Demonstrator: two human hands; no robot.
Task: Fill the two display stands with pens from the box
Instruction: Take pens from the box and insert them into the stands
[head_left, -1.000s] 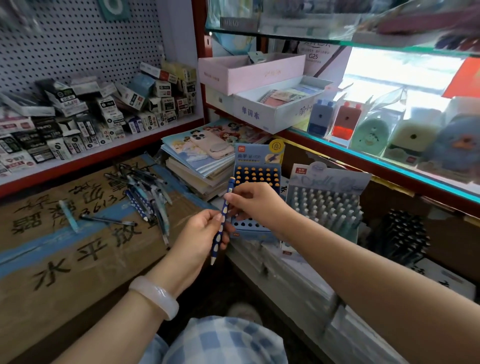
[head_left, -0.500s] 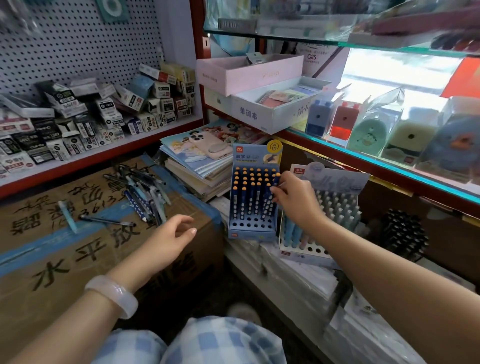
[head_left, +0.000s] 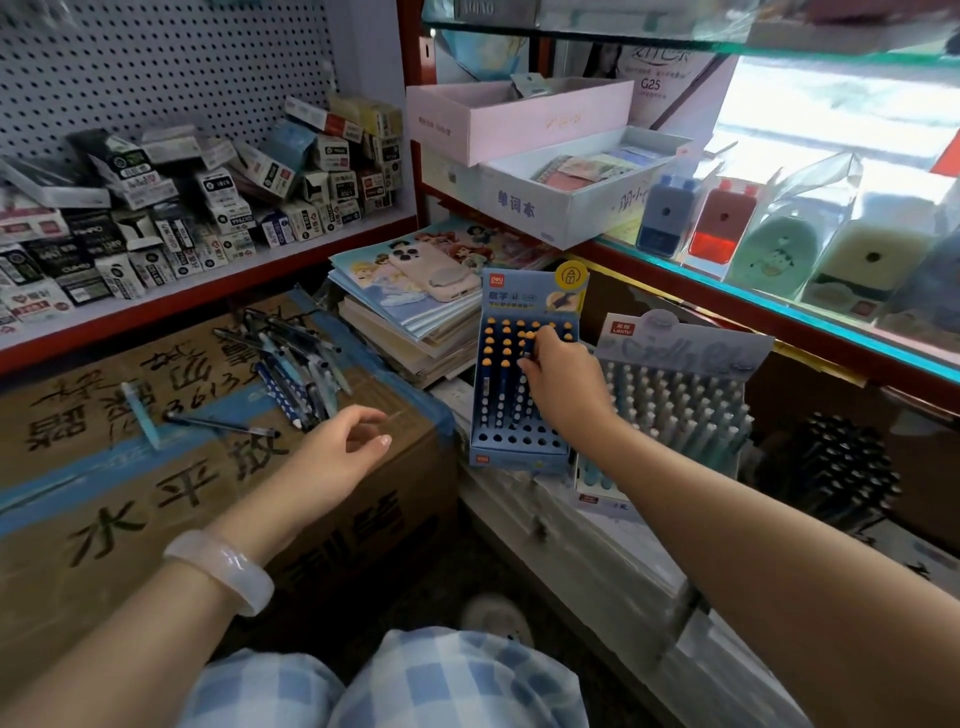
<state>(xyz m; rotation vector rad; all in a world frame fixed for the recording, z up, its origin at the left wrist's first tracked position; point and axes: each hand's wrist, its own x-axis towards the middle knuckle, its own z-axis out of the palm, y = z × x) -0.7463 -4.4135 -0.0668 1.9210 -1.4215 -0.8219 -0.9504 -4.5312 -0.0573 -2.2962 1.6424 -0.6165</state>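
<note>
The right hand (head_left: 563, 384) is reaching into the blue stand (head_left: 524, 374), its fingertips (head_left: 530, 358) pinching the orange top of a pen (head_left: 525, 349) that is standing in one of the middle rows. The stand's front rows are showing bare holes. Just to the right, a pale stand (head_left: 680, 395) is standing packed with light blue pens. The left hand (head_left: 345, 449) is hovering over the cardboard box (head_left: 104, 483) with fingers loosely curled, holding nothing. A heap of loose pens (head_left: 291, 364) is lying on the box top near that hand, and a phone (head_left: 434, 273) is resting on a stack of notebooks (head_left: 400, 327) behind the blue stand
</note>
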